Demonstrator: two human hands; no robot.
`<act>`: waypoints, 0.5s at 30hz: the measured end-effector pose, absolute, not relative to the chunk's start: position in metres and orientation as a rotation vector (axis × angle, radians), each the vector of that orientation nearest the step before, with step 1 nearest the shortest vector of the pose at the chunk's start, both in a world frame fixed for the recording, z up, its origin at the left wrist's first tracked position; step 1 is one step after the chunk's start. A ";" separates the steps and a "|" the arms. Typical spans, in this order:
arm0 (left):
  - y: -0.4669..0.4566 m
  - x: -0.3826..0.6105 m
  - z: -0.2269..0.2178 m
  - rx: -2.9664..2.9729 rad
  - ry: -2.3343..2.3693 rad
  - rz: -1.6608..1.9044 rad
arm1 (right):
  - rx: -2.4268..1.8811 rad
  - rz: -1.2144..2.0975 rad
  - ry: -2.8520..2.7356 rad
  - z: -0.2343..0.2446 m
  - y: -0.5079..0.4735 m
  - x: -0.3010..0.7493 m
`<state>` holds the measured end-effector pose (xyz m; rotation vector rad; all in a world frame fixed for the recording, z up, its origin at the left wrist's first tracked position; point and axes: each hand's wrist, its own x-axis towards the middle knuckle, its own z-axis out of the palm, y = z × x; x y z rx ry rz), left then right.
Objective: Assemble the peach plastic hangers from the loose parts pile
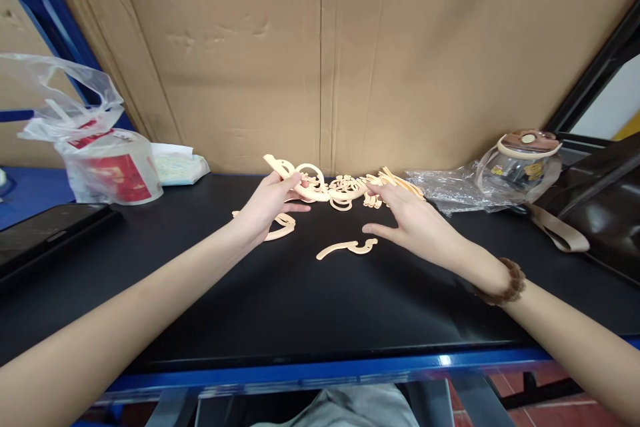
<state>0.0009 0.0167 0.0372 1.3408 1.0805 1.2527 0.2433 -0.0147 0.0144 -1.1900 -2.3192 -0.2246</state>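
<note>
My left hand (265, 205) is closed on a pale, curved wooden-looking piece (316, 196), its thumb and index finger pinching it above the table. My right hand (417, 217) has its thumb spread away from the fingers, palm facing down. Its fingertips reach a second curved strip (350, 195); whether they touch it, I cannot tell. The two strips meet or overlap near the middle. Beneath my left hand lies another curved piece (283, 230), partly hidden. An S-shaped piece (349, 248) rests on the table, nearer to me than the fingers.
Behind the hands, a heap of small scroll-shaped pieces (344, 183) and thin strips (400, 181) lies on the black table (320, 313). At left are a bagged cup (123, 170), a tissue pack (180, 168) and a phone (55, 230). Clear plastic (445, 188), a bottle (520, 163) and a dark bag (605, 207) sit right.
</note>
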 end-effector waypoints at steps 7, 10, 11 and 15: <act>0.023 -0.005 0.036 1.342 1.106 1.253 | -1.012 0.125 -2.688 0.018 -0.022 0.238; 0.024 -0.006 0.036 1.363 1.132 1.220 | -0.977 0.227 -2.688 0.018 -0.021 0.240; 0.025 -0.007 0.037 1.380 1.146 1.206 | -0.991 0.234 -2.676 0.018 -0.020 0.241; 0.028 -0.013 0.042 1.487 1.238 1.101 | -1.056 0.167 -2.658 0.019 -0.018 0.245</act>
